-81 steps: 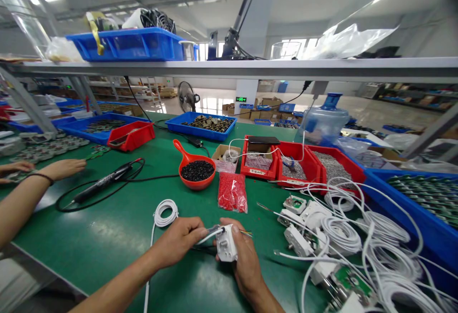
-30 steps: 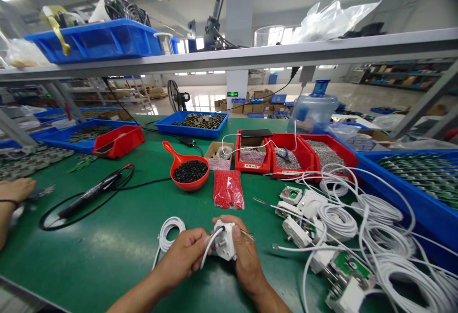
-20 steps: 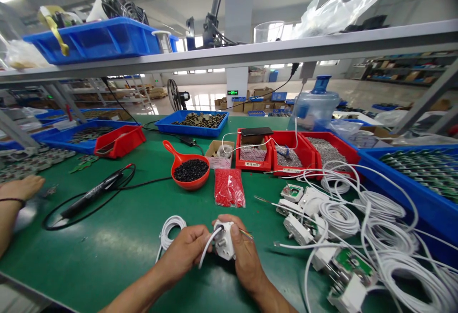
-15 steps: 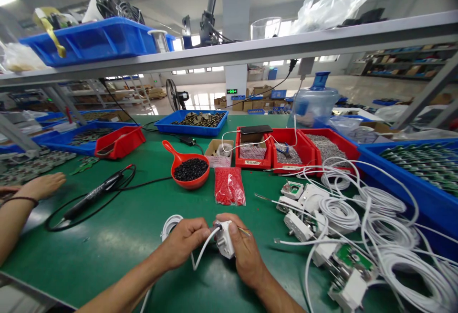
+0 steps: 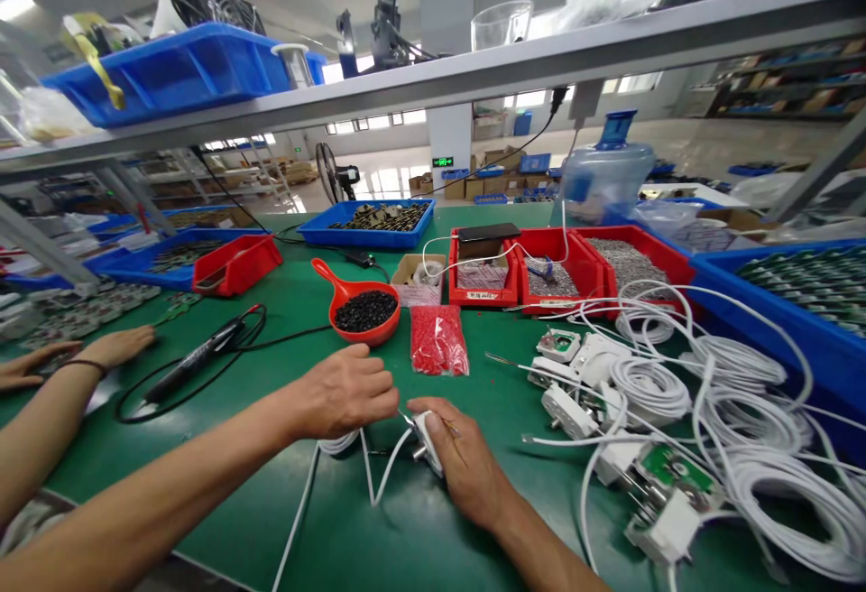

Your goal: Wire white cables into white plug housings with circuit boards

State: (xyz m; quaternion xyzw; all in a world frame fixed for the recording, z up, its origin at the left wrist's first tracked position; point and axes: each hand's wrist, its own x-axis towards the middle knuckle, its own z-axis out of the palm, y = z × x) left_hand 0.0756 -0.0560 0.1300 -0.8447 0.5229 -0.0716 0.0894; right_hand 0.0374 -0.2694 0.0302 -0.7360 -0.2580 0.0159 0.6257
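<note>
My right hand (image 5: 466,466) is closed round a small white plug housing (image 5: 428,437), holding it just above the green table (image 5: 223,448). A white cable (image 5: 373,484) leaves the plug, loops down on the table and runs back to a small coil (image 5: 336,441) under my left hand (image 5: 346,391). My left hand hovers just left of the plug, knuckles up. Its fingertips are pinched together beside the plug's top, on something thin that I cannot make out.
A red scoop of black beads (image 5: 365,310) and a bag of red pieces (image 5: 438,350) lie just beyond my hands. Loose plugs and white cable coils (image 5: 677,402) crowd the right. Red bins (image 5: 541,276) stand behind. A black pen tool (image 5: 196,362) and another person's hands (image 5: 112,348) are at the left.
My left hand has let go of the cable near the plug and risen over the coil. The plug has tipped lower toward the table in my right hand. The view has dipped.
</note>
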